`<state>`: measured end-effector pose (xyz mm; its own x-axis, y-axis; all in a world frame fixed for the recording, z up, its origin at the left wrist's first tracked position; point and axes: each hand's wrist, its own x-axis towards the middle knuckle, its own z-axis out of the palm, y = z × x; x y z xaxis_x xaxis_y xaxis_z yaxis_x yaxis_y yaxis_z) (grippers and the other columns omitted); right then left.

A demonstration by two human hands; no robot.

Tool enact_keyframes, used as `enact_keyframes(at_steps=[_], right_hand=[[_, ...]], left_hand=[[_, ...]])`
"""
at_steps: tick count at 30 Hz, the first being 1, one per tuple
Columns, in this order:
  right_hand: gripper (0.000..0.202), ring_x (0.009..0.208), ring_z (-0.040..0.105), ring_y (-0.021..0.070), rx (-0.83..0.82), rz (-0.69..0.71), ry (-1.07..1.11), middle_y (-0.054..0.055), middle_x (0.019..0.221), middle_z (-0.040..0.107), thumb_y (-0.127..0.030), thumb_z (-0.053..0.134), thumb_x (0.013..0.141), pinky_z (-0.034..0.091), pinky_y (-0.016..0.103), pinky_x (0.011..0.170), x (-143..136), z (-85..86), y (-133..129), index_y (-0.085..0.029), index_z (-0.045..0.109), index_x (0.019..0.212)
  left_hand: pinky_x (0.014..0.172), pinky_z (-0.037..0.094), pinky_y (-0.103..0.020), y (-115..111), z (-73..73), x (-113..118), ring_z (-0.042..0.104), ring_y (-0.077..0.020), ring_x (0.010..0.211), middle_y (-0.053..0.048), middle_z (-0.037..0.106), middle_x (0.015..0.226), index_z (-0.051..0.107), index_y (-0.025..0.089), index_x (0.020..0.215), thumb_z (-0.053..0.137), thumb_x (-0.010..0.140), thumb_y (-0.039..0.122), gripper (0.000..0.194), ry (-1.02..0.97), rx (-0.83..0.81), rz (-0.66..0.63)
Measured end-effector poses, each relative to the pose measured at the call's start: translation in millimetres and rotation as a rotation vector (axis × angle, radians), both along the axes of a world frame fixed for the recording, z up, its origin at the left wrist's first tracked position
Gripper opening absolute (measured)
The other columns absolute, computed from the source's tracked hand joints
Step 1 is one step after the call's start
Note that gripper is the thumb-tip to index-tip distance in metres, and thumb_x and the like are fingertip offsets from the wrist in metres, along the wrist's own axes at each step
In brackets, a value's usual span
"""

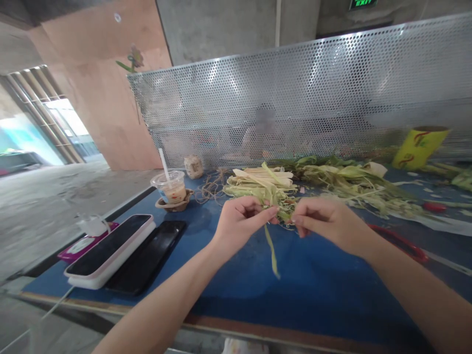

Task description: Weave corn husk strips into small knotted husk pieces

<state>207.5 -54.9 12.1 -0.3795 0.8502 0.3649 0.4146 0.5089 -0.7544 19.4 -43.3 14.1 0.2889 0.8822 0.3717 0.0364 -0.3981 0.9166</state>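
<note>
My left hand (243, 216) is closed in a pinch, thumb against fingers, on a thin green strip of corn husk (272, 253) that dangles over the blue table. Just to its right is my right hand (320, 219), with thumb and fingers pressed together. Whatever the right fingertips hold is too small to make out. Behind the hands lies a stack of pale corn husks (263, 179), laid roughly side by side, with loose green shreds beneath. Part of this stack is hidden by my hands.
Red-handled scissors (418, 253) lie partly behind my right forearm. Phones (114, 246), an iced drink (171, 189) in a cardboard holder and brown twine (212, 189) occupy the left. More husks (342, 179) and a yellow tube (420, 147) stand before a perforated metal panel (228, 108).
</note>
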Motion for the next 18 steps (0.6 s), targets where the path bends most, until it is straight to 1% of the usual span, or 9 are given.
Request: enact_keyframes(at_steps=[4, 8, 9, 10, 11, 13, 15, 17, 18], right_hand=[[0.022, 0.051, 0.053, 0.0112, -0.003, -0.004, 0.015, -0.001, 0.054, 0.057, -0.031, 0.055, 0.078, 0.041, 0.024, 0.052, 6.1, 7.1, -1.6, -0.021, 0.057, 0.058], [0.02, 0.054, 0.055, 0.0138, -0.09, 0.066, 0.023, 0.001, 0.056, 0.059, -0.031, 0.056, 0.077, 0.043, 0.027, 0.054, 11.7, 7.6, -0.2, -0.022, 0.059, 0.059], [0.017, 0.057, 0.056, 0.0146, -0.126, 0.092, 0.031, 0.001, 0.06, 0.061, -0.032, 0.056, 0.078, 0.045, 0.027, 0.056, 12.3, 6.6, 0.3, -0.022, 0.06, 0.064], [0.011, 0.061, 0.058, 0.0153, -0.164, 0.121, 0.049, 0.002, 0.067, 0.063, -0.032, 0.056, 0.078, 0.046, 0.028, 0.058, 12.4, 5.2, 0.7, -0.023, 0.061, 0.074], [0.012, 0.066, 0.059, 0.0158, -0.202, 0.147, 0.079, 0.003, 0.076, 0.065, -0.032, 0.057, 0.077, 0.047, 0.029, 0.061, 11.7, 3.6, 0.9, -0.024, 0.06, 0.086], [0.032, 0.072, 0.06, 0.0156, -0.258, 0.173, 0.161, 0.004, 0.088, 0.064, -0.031, 0.06, 0.076, 0.048, 0.029, 0.064, 8.2, -0.2, 0.9, -0.025, 0.051, 0.106], [0.043, 0.068, 0.059, 0.0139, -0.28, 0.151, 0.224, 0.002, 0.083, 0.064, -0.031, 0.063, 0.073, 0.047, 0.027, 0.061, 2.1, -4.4, 0.7, -0.025, 0.047, 0.112], [0.04, 0.06, 0.057, 0.0123, -0.289, 0.098, 0.291, 0.0, 0.07, 0.062, -0.033, 0.066, 0.07, 0.045, 0.024, 0.053, -5.7, -9.1, 0.9, -0.022, 0.05, 0.106], [0.039, 0.056, 0.056, 0.0116, -0.298, 0.083, 0.332, -0.001, 0.065, 0.06, -0.033, 0.067, 0.069, 0.043, 0.023, 0.049, -9.8, -11.7, 1.3, -0.021, 0.052, 0.103]], left_hand=[[0.05, 0.042, -0.018, 2.4, 1.8, -3.8, 0.054, -0.0076, 0.052, -0.002, 0.065, 0.056, 0.058, 0.013, 0.053, 0.067, 0.067, 0.03, 0.023, -0.002, -0.005, 0.02], [0.054, 0.043, -0.019, 4.8, 0.5, -5.6, 0.056, -0.009, 0.058, -0.004, 0.067, 0.065, 0.061, 0.014, 0.058, 0.068, 0.066, 0.029, 0.019, -0.017, -0.005, -0.023], [0.051, 0.041, -0.019, 4.6, 0.7, -5.7, 0.054, -0.0078, 0.055, -0.003, 0.067, 0.065, 0.061, 0.014, 0.058, 0.068, 0.066, 0.028, 0.018, -0.01, -0.01, -0.042], [0.047, 0.039, -0.018, 3.9, 1.1, -5.8, 0.051, -0.0062, 0.05, -0.002, 0.066, 0.064, 0.061, 0.014, 0.058, 0.069, 0.065, 0.027, 0.017, 0.007, -0.016, -0.065], [0.043, 0.036, -0.017, 2.9, 1.9, -5.7, 0.046, -0.0047, 0.045, -0.001, 0.064, 0.06, 0.06, 0.014, 0.059, 0.069, 0.065, 0.027, 0.017, 0.036, -0.022, -0.094], [0.041, 0.033, -0.017, 0.3, 3.6, -5.2, 0.04, -0.0032, 0.04, 0.003, 0.056, 0.05, 0.059, 0.014, 0.059, 0.065, 0.069, 0.029, 0.019, 0.104, -0.026, -0.159], [0.04, 0.032, -0.016, -2.2, 4.4, -4.0, 0.039, -0.0031, 0.038, 0.005, 0.047, 0.043, 0.057, 0.014, 0.059, 0.055, 0.077, 0.033, 0.026, 0.125, -0.026, -0.201], [0.037, 0.03, -0.016, -3.4, 3.7, -1.8, 0.039, -0.0028, 0.035, 0.005, 0.044, 0.042, 0.056, 0.014, 0.061, 0.047, 0.082, 0.037, 0.032, 0.088, -0.038, -0.195], [0.035, 0.03, -0.016, -3.4, 2.8, -0.5, 0.039, -0.0026, 0.033, 0.006, 0.044, 0.043, 0.057, 0.014, 0.065, 0.047, 0.082, 0.038, 0.031, 0.059, -0.053, -0.181]])
